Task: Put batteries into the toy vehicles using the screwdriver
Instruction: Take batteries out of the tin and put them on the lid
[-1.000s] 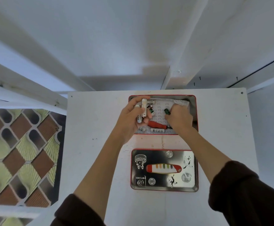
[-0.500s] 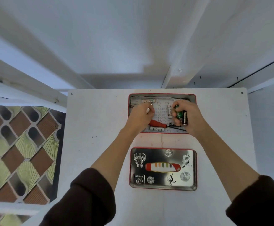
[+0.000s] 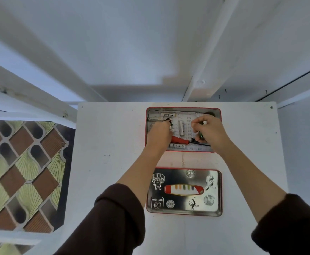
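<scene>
A brown-and-green patterned floor covering (image 3: 21, 172) lies at nine o'clock of the white square table (image 3: 110, 144). At twelve o'clock on the table sits an open red-rimmed metal tin (image 3: 218, 112). Inside it, the left hand (image 3: 159, 134) has its fingers curled over small dark parts at the tin's left side; what they grip is too small to tell. The red-handled screwdriver (image 3: 180, 139) lies flat between the hands, a white cylindrical battery (image 3: 177, 145) just below it. The right hand (image 3: 210, 131) pinches a small white piece and cradles a green toy vehicle (image 3: 201, 136). At six o'clock of the tin rests its shiny decorated lid (image 3: 184, 192).
</scene>
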`<state>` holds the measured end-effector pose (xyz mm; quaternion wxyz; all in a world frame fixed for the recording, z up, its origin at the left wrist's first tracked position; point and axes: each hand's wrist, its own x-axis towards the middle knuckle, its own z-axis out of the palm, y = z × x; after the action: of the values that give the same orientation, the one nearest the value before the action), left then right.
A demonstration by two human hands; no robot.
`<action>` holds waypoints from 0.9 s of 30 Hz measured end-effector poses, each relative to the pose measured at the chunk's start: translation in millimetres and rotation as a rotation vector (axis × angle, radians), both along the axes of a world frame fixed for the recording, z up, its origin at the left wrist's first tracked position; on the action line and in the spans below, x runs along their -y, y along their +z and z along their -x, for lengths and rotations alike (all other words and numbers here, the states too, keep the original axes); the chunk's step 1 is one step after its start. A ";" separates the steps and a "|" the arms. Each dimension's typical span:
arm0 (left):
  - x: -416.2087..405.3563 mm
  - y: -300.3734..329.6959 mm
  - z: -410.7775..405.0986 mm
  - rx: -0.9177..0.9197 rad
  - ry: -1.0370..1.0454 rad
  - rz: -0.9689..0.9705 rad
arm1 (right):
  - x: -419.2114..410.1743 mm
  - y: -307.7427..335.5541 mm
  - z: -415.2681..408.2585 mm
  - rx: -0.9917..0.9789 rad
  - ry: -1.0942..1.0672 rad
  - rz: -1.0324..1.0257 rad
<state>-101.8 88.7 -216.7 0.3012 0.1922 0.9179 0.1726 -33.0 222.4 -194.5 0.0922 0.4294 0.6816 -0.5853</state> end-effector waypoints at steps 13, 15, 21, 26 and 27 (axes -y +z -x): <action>21.3 18.2 -1.4 0.337 0.320 -0.536 | 24.4 -21.1 26.1 0.073 0.179 -0.306; 26.1 22.8 -2.5 0.487 0.422 -0.630 | 27.8 -22.6 27.6 0.082 0.213 -0.338; 33.3 24.9 -6.7 0.829 0.632 -0.878 | 33.4 -26.9 27.8 0.197 0.250 -0.354; 27.2 24.0 -6.4 0.919 0.639 -0.948 | 20.7 -9.2 13.4 0.096 0.125 -0.094; 24.5 24.3 -6.8 0.915 0.647 -0.947 | 16.5 -4.0 8.3 0.070 0.099 -0.039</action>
<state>-95.0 64.2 -192.4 0.4730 -0.0702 0.5381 0.6942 -41.2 205.9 -198.5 0.1363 0.4171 0.7097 -0.5511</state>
